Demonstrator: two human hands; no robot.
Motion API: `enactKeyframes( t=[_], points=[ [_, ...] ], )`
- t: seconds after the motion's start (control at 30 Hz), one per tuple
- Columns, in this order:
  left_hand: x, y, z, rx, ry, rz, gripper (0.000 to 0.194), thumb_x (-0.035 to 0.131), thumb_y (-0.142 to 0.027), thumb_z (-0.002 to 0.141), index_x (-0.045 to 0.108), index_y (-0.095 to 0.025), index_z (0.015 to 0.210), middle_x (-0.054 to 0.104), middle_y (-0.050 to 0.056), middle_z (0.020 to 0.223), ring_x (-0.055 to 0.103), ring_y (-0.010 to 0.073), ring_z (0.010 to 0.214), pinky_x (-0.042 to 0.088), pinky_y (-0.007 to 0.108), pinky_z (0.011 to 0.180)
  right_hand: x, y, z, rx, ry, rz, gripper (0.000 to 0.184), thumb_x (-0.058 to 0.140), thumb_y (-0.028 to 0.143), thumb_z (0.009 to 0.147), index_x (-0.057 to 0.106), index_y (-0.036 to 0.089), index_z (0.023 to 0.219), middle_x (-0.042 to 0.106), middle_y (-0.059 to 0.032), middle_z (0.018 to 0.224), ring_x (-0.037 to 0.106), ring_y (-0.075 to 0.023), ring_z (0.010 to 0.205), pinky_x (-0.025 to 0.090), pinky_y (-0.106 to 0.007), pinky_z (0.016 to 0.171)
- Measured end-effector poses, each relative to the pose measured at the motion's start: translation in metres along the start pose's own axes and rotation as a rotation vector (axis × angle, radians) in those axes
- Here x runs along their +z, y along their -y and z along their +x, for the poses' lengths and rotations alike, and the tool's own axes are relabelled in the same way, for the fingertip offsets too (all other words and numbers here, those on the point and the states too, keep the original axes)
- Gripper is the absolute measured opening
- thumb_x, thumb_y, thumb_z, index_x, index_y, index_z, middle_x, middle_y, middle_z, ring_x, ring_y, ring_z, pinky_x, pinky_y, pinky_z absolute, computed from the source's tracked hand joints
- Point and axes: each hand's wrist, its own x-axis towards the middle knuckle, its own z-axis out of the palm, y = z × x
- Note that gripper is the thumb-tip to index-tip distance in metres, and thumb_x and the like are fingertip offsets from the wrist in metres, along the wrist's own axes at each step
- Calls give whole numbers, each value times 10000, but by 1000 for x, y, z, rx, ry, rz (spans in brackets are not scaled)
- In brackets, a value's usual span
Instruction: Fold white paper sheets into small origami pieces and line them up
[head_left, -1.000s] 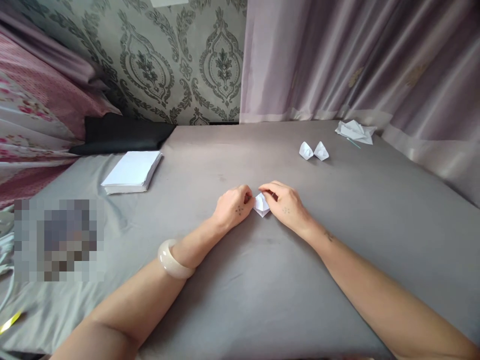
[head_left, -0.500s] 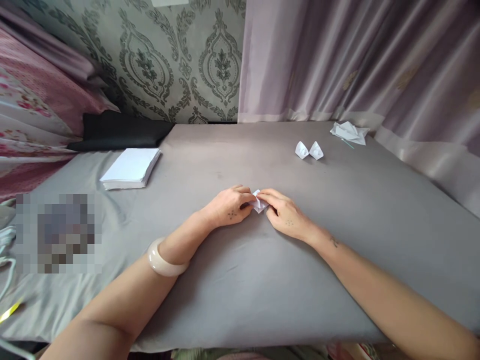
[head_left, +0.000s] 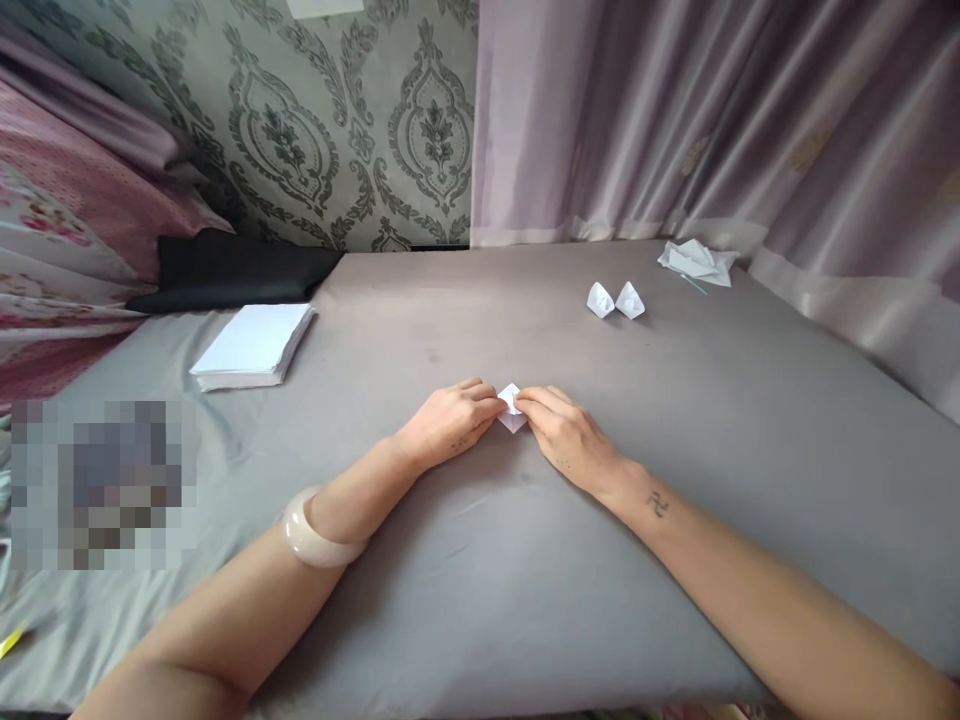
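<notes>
A small piece of folded white paper, diamond-shaped, is held between my two hands just above or on the grey cloth. My left hand pinches its left corner, fingers closed together. On the opposite side, my right hand grips the right corner between thumb and fingers. The top and bottom points of the paper show between the fingertips; its side corners are hidden by them. Farther back to the right, two finished-looking folded paper shapes stand side by side.
A thick stack of white paper lies at the left. Folded white papers and a thin bluish stick rest at the back right. A black cloth lies by the wall. Something blurred out sits at the left, with a yellow object below.
My fingers have shifted on the folded paper, moving from over its upper part to its left and right corners. More of its diamond shape shows now. The view has shifted slightly.
</notes>
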Motion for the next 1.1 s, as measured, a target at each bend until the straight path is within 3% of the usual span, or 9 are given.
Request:
enactKeyframes(
  t=[0.27, 0.47, 0.6, 0.7, 0.9, 1.1],
  points=[
    [-5, -1, -1, 90, 86, 61, 325, 320, -158, 968, 644, -146, 990, 624, 73, 899, 549, 178, 872, 463, 269, 708, -15, 5, 0, -36, 173, -68, 385, 361, 20, 893, 640, 182, 1105, 634, -112, 1139, 570, -243, 1067, 542, -399, 852],
    [-11, -5, -7, 69, 125, 115, 336, 348, -107, 916, 603, -169, 1127, 626, 80, 976, 562, 193, 946, 490, 286, 769, -19, 0, -11, -16, 142, 26, 509, 321, 4, 860, 573, 223, 1244, 583, -80, 1275, 575, -221, 1109, 535, -400, 890],
    [-13, -10, -9, 50, 137, 179, 360, 369, -136, 917, 561, -197, 1217, 623, 88, 1019, 570, 204, 937, 504, 304, 734, -20, 10, -14, 24, 148, -22, 461, 360, 105, 905, 486, 219, 1333, 580, -82, 1283, 567, -232, 1098, 498, -416, 917],
    [-8, -13, -9, 47, 97, 204, 336, 377, -158, 923, 581, -172, 1189, 632, 100, 990, 581, 216, 924, 508, 330, 737, -20, 19, -13, 42, 170, -91, 416, 377, 212, 939, 483, 193, 1341, 564, -105, 1295, 547, -258, 1087, 467, -440, 924],
    [4, -14, -7, 63, -62, 177, 297, 356, -112, 917, 649, -144, 952, 650, 102, 906, 609, 205, 913, 500, 347, 797, -16, 17, -9, 30, 161, -106, 466, 363, 225, 944, 390, 185, 1407, 467, -98, 1423, 519, -260, 1079, 443, -426, 896],
    [3, -15, -7, -22, -60, 191, 278, 382, -115, 913, 657, -148, 936, 675, 92, 907, 618, 208, 901, 493, 338, 777, -12, 20, -1, 60, 152, -170, 448, 369, 240, 943, 433, 179, 1382, 504, -92, 1393, 523, -262, 963, 438, -431, 829]
  ],
)
